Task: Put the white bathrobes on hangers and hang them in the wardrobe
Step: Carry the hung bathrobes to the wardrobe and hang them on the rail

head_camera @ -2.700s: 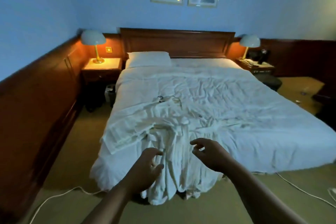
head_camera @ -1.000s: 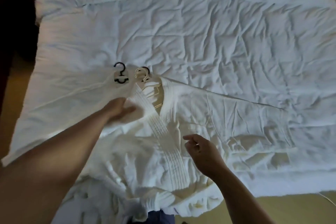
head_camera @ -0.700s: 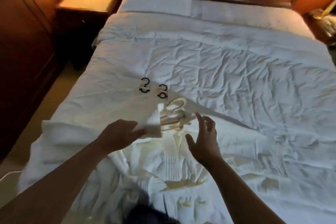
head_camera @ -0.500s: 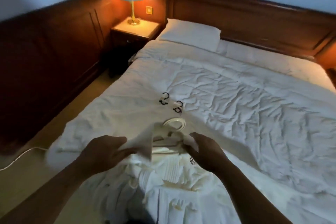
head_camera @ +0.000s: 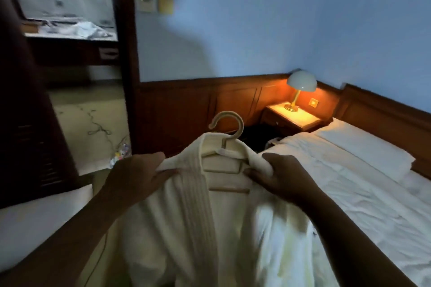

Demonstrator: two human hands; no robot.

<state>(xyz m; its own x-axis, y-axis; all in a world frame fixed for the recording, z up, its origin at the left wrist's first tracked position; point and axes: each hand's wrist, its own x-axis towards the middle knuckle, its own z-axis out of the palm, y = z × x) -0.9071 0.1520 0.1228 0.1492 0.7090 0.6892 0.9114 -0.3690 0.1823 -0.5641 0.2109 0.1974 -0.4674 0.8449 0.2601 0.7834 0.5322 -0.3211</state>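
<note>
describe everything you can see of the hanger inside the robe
The hanger is pale, cream or light wood by its look, with a broad hook standing upright above the collar. Below a short neck its sloped arms run under the shoulders of the white bathrobe, so both ends are hidden; a straight crossbar shows lower in the neck opening. It is held up in the air beside the bed. The left hand and right hand grip the robe's shoulders over its ends.
</note>
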